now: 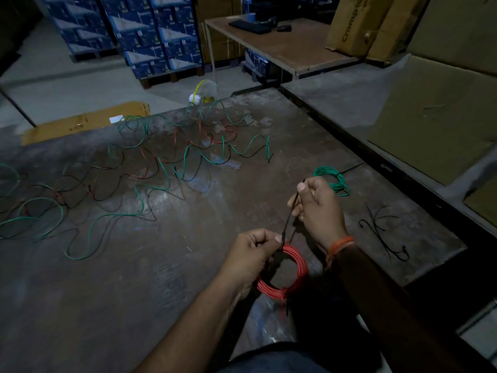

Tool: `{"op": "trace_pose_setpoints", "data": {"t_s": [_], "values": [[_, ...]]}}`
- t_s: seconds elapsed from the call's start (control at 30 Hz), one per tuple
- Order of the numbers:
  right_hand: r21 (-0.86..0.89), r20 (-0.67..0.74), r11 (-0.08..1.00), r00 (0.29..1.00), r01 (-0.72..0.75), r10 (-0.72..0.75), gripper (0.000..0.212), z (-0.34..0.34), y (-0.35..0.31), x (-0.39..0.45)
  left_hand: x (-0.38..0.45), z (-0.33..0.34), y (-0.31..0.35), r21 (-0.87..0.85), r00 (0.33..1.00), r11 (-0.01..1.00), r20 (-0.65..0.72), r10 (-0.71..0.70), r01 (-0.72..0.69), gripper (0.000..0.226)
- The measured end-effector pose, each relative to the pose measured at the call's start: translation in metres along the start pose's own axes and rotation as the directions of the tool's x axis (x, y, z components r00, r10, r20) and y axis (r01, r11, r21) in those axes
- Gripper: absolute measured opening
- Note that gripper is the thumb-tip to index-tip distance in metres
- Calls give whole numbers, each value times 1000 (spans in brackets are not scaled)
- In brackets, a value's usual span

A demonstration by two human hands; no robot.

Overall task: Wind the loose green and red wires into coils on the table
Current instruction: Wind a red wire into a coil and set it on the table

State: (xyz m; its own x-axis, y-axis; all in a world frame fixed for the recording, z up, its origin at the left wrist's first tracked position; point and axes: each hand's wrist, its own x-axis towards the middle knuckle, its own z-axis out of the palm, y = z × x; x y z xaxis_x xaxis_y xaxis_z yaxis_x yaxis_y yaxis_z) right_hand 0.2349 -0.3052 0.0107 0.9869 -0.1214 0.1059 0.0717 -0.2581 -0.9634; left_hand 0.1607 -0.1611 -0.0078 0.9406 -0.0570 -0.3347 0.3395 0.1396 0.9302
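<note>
A red wire coil (295, 267) hangs above the dark table (134, 292), near its front edge. My left hand (250, 254) grips the coil at its top left. My right hand (317, 205) pinches a black cable tie (290, 214) that runs from the coil's top up to my thumb. A finished green coil (333, 179) lies just behind my right hand. Loose green wire (107, 216) and red wire (174, 138) sprawl in tangled loops over the table's left and middle.
Several black cable ties (382, 230) lie on the table to the right. A clear spool with yellow wire (205, 94) stands at the far edge. A flat cardboard sheet (86, 122) lies at far left. Cardboard boxes (435, 109), blue cartons (150, 36) and a desk (290, 47) stand behind.
</note>
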Motion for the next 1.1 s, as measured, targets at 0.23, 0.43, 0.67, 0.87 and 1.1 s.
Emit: {"op": "trace_pose_setpoints", "data": {"t_s": [0.23, 0.43, 0.67, 0.87, 1.1], "values": [[-103, -36, 991, 995, 87, -91, 13, 5, -8, 7, -4, 2, 8, -6, 998, 999, 32, 51, -51, 29], [-130, -6, 989, 998, 66, -67, 14, 9, -4, 8, -8, 1, 10, 64, 998, 996, 27, 57, -58, 30], [-198, -27, 972, 991, 127, -135, 12, 13, 3, 14, -7, -3, 8, 175, 996, 981, 61, 70, -80, 19], [-260, -90, 928, 951, 266, -297, 9, 20, -3, 20, 1, -10, 5, 525, 982, 833, 28, 188, -174, 25], [-267, -117, 948, 970, 175, -212, 11, 23, -4, 35, -9, -6, 19, 599, 915, 716, 74, 397, -359, 19]]}}
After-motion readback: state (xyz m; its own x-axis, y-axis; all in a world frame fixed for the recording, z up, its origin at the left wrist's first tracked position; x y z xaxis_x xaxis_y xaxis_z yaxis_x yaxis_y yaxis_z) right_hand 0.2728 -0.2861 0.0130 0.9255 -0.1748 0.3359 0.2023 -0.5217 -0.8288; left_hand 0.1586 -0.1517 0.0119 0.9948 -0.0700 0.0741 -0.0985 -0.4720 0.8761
